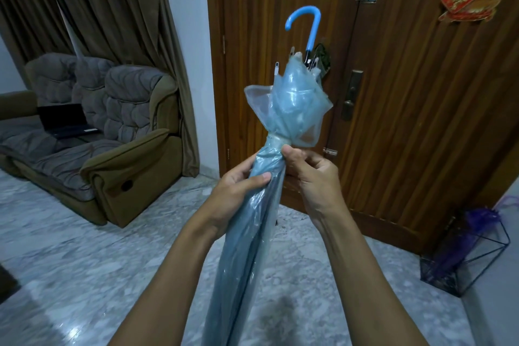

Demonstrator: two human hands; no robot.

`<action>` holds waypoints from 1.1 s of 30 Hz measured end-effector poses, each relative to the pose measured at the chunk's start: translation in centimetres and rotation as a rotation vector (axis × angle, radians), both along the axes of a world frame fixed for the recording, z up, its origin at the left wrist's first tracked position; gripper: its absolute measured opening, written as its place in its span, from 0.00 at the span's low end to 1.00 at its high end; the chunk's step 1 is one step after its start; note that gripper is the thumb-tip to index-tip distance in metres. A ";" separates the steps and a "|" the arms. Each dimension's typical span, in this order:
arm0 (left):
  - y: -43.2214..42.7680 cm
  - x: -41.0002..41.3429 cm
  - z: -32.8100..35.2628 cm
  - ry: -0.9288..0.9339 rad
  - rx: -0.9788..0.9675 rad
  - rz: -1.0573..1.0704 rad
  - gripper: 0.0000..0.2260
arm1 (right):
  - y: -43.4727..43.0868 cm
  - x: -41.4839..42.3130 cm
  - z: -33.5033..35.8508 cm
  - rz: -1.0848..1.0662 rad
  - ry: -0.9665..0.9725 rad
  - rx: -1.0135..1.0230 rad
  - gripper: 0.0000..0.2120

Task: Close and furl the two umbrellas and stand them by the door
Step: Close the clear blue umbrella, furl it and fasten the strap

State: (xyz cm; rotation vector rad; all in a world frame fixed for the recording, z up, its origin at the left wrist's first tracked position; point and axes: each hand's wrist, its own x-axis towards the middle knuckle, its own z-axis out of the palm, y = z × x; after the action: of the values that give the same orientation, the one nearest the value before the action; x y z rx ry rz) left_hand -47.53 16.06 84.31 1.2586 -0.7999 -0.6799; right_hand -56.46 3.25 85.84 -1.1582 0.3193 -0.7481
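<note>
A translucent blue umbrella (292,104) is closed and held upright in front of me, its light blue hooked handle (309,25) pointing up toward the wooden door (407,93). Its canopy is gathered tight by a strap around the middle and flares loose above that. My left hand (238,191) wraps the furled canopy just below the strap. My right hand (311,174) pinches the strap area with thumb and fingertips. A purple umbrella (460,250) stands furled in a wire-frame stand (477,255) at the right of the door.
A brown and grey sofa (112,143) with a laptop (64,121) on it stands at the left, under brown curtains (98,3). A white wall pillar (191,50) separates it from the door. The marble floor (98,261) lies open below me.
</note>
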 end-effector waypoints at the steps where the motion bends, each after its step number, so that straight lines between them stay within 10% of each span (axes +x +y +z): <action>1: 0.0 0.3 0.0 -0.106 0.073 0.059 0.19 | 0.1 -0.1 -0.1 -0.036 0.022 -0.022 0.09; 17: -0.6 -0.4 0.5 -0.535 0.088 0.367 0.30 | 0.9 -0.2 -0.7 -0.234 0.107 -0.483 0.04; 33: -0.2 -0.7 -0.3 -0.292 -0.036 0.236 0.23 | 1.4 -1.2 0.5 0.076 0.006 0.075 0.07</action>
State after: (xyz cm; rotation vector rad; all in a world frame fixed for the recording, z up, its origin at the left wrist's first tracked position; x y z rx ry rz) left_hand -48.21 15.89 84.04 1.4117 -0.8790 -0.2935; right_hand -57.66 4.61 86.37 -1.0958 0.3042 -0.6609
